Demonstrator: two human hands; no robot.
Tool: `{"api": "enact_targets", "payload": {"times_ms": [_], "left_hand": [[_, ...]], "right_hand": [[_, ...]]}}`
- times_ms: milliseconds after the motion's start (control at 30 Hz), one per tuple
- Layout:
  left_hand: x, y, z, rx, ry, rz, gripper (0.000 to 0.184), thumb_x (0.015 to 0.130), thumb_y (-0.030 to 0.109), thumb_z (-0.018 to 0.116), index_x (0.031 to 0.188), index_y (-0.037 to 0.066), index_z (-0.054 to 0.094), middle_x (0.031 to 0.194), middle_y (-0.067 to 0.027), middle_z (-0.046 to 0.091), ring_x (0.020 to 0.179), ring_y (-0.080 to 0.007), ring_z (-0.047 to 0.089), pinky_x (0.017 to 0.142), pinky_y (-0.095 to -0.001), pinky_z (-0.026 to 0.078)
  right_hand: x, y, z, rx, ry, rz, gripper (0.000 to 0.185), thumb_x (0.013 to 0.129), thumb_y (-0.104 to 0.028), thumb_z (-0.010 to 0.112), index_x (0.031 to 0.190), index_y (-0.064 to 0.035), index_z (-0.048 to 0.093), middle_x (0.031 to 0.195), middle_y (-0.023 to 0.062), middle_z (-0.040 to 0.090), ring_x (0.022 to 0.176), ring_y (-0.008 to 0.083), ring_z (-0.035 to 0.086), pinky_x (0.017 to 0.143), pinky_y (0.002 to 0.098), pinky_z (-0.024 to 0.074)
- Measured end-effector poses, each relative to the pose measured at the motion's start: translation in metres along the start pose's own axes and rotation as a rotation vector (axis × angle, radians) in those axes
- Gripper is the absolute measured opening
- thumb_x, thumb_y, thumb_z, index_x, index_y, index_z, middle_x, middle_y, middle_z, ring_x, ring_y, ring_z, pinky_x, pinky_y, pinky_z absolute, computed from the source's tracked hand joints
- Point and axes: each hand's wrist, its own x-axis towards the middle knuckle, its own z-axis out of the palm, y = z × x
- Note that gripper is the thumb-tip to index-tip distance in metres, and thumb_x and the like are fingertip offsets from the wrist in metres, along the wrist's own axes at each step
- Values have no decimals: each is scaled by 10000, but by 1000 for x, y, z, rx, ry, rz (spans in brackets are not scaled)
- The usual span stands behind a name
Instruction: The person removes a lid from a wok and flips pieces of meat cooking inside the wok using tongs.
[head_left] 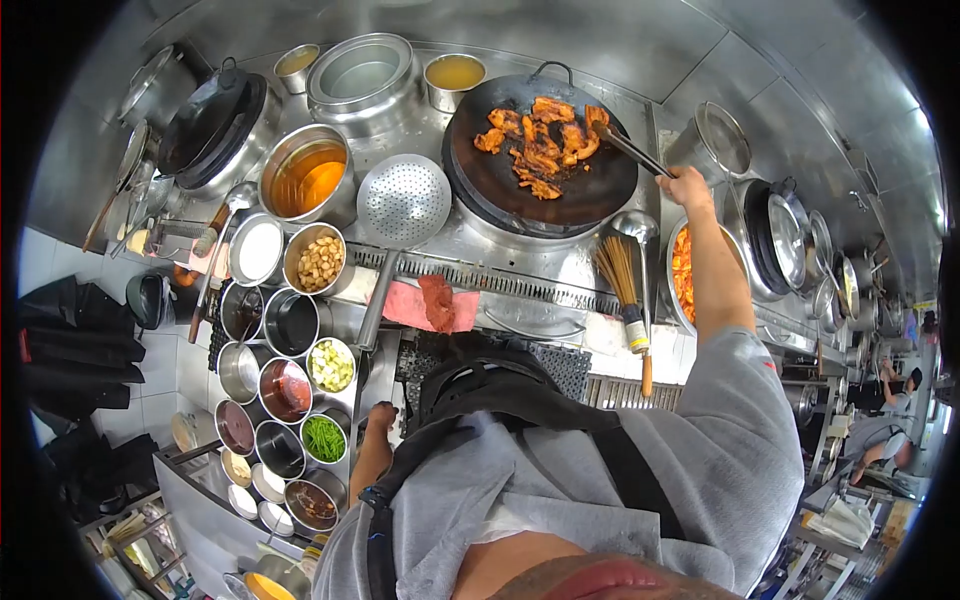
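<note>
My right hand [686,188] is closed around the handle of long metal tongs [640,157]. Their far end reaches browned meat pieces [540,150] spread in a large black wok [490,200]. Low at my left side, my left hand [380,418] hangs by the edge of the counter; its fingers are too small and partly hidden to read. Close to it stand metal pots of chopped green vegetable [323,440] and pale diced vegetable [331,365]. A perforated skimmer [404,200] lies left of the wok, its handle pointing toward me.
A bamboo brush [622,275] and a ladle [636,226] lie right of the wok. Beneath my right forearm sits a bowl of orange-red food [684,275]. A pot of amber liquid [308,180] stands left. Red cloth [436,303] lies along the front edge. Another person [895,390] is far right.
</note>
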Motion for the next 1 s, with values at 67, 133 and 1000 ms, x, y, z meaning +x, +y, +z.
{"api": "enact_targets", "payload": {"times_ms": [67, 133, 1000], "left_hand": [[33, -26, 34, 214, -24, 127, 390, 876, 351, 531, 1031, 20, 670, 1125, -230, 638, 1051, -381, 614, 927, -464, 488], [31, -17, 34, 219, -25, 144, 400, 874, 363, 530, 1034, 26, 671, 1138, -231, 632, 1069, -381, 605, 924, -472, 486], [14, 67, 20, -259, 120, 6, 430, 813, 396, 585, 1088, 81, 683, 1099, -186, 664, 1015, -333, 642, 869, -432, 509]], "right_hand": [[15, -4, 1, -32, 11, -38, 342, 784, -338, 691, 1001, -75, 718, 797, 135, 691, 783, 271, 670, 750, 379, 503], [33, -7, 5, -96, 27, -99, 334, 785, -322, 693, 989, -58, 714, 812, 146, 693, 789, 283, 672, 754, 383, 506], [34, -42, 97, -199, -48, -284, 286, 855, -234, 642, 1071, -47, 628, 992, 222, 664, 985, 394, 618, 874, 494, 492]]}}
